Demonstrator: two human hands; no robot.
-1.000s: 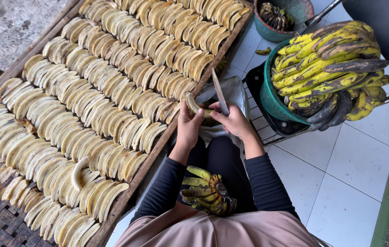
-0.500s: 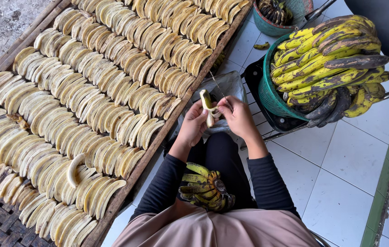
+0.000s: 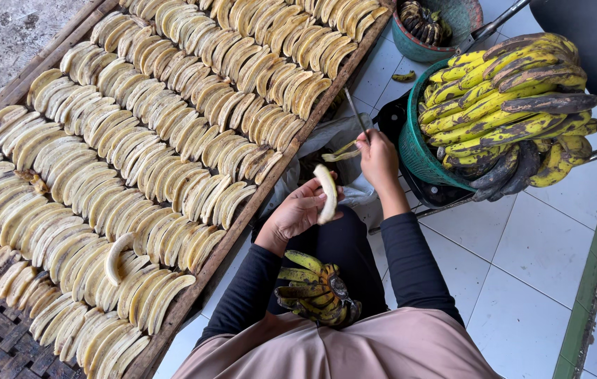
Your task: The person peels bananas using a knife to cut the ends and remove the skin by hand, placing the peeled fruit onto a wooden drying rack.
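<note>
Head view, looking down. A peeled banana [image 3: 327, 194], pale and curved, is held in the left hand [image 3: 297, 214], fingers curled around its lower part; it is raised above the lap, just right of the drying rack's edge. The right hand [image 3: 378, 158] is closed on a thin knife [image 3: 355, 112], blade pointing up and away, with a strip of yellow peel [image 3: 340, 152] hanging at the fingers. Under both hands a grey plastic bag [image 3: 326, 144] is spread on the floor. A bunch of small green-yellow bananas [image 3: 316, 288] is resting on the lap between the dark sleeves. To the left, a wooden-framed drying rack [image 3: 242, 217] is packed with rows of peeled bananas lying side by side; one loose peeled banana [image 3: 117, 257] lies across the rows near the lower left. The rack frame borders the left hand closely. To the right, a green basket [image 3: 418, 151] heaped with ripe yellow and black-spotted bananas [image 3: 502, 112] is seated on a dark metal frame, just beside the right hand. A second teal basket [image 3: 428, 49] with dark bananas is seen at the top, a small peel scrap [image 3: 404, 76] lying below it on the white tiled floor [image 3: 523, 281].
</note>
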